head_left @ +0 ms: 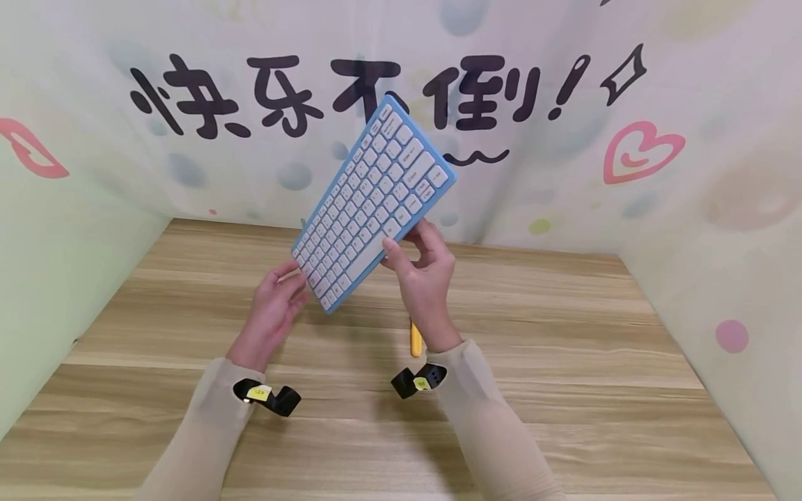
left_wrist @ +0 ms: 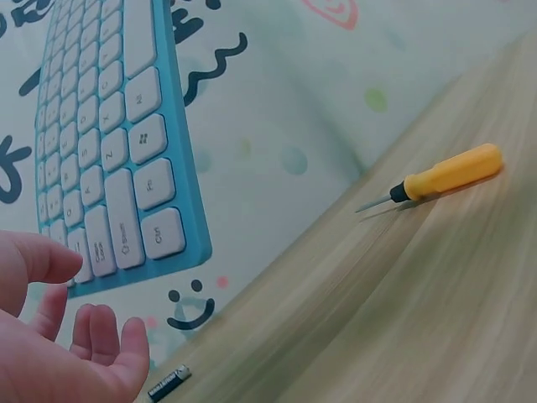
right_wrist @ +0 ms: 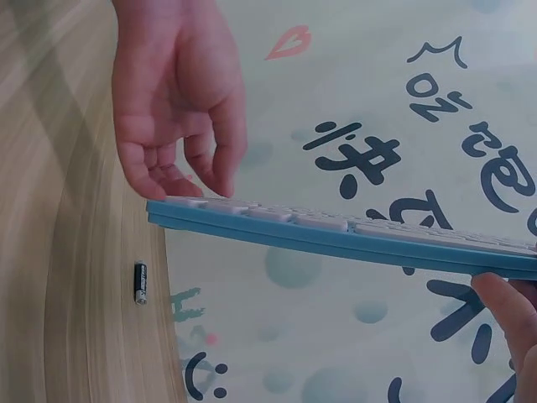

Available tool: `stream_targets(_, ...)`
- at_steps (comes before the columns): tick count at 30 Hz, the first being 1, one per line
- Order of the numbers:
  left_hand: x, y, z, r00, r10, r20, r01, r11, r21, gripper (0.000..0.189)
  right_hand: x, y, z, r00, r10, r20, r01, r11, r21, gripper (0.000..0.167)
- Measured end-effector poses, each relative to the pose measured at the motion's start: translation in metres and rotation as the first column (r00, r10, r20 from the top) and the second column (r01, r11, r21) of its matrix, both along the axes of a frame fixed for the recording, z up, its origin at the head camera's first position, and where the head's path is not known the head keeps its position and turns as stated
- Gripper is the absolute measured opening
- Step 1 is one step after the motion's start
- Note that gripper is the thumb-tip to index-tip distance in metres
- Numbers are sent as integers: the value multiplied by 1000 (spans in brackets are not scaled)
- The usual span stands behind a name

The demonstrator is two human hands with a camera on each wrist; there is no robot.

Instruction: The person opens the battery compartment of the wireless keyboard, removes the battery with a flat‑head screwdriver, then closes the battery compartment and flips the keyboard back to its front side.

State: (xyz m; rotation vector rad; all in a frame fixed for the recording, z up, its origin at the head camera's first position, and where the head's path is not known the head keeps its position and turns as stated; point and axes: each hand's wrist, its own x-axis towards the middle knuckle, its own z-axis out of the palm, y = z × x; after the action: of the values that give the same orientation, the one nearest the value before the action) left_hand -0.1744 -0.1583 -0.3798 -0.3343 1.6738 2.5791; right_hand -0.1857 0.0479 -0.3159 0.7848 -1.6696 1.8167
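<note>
A light-blue keyboard (head_left: 376, 202) with white keys is held up above the table, tilted, its right end higher and its keys facing the head camera. My right hand (head_left: 427, 275) grips its lower long edge, thumb on the front and fingers behind. At the lower left end, my left hand (head_left: 272, 309) pinches the short edge near the corner. The left wrist view shows the thumb over the keys beside Ctrl and Shift, with the other fingers loosely bent below. The right wrist view sees the keyboard (right_wrist: 336, 238) nearly edge-on.
A screwdriver (left_wrist: 453, 172) with a yellow handle lies on the wooden table (head_left: 564, 334), partly hidden by my right hand in the head view. A small dark battery (right_wrist: 141, 283) lies near the table's back edge. A printed cloth (head_left: 545, 188) hangs behind.
</note>
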Motion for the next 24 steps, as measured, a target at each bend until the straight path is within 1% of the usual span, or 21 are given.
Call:
stream_targets(2, 0, 0, -3, 1000, -21, -10, 22, 999, 43, 25, 0, 0, 0, 1000, 1, -4, -1, 1000, 1, 35)
stream_targets(4, 0, 0, -6, 998, -47, -38, 51, 993, 103, 26, 0, 0, 0, 1000, 3, -6, -3, 1000, -5, 35)
stream_targets(8, -1, 1, -13, 990, -84, -116, 110, 966, 234, 28, 0, 0, 1, 1000, 1, -9, -1, 1000, -13, 35)
stream_targets(11, -2, 2, -16, 986, -94, -141, 132, 949, 288, 29, 1, 1, 1, 1000, 0, -7, 0, 1000, -12, 36)
stream_targets(13, -2, 3, -16, 985, -95, -141, 133, 946, 295, 29, 1, 1, 2, 1000, -2, -8, 2, 1000, -7, 36)
stream_targets(18, -2, 4, -18, 986, -97, -137, 134, 949, 284, 27, 1, 3, 2, 1000, -8, -16, 8, 1000, 9, 37)
stream_targets(24, -4, 5, -23, 982, -114, -148, 146, 962, 232, 23, -2, 4, 2, 999, -20, -31, 22, 999, 42, 39)
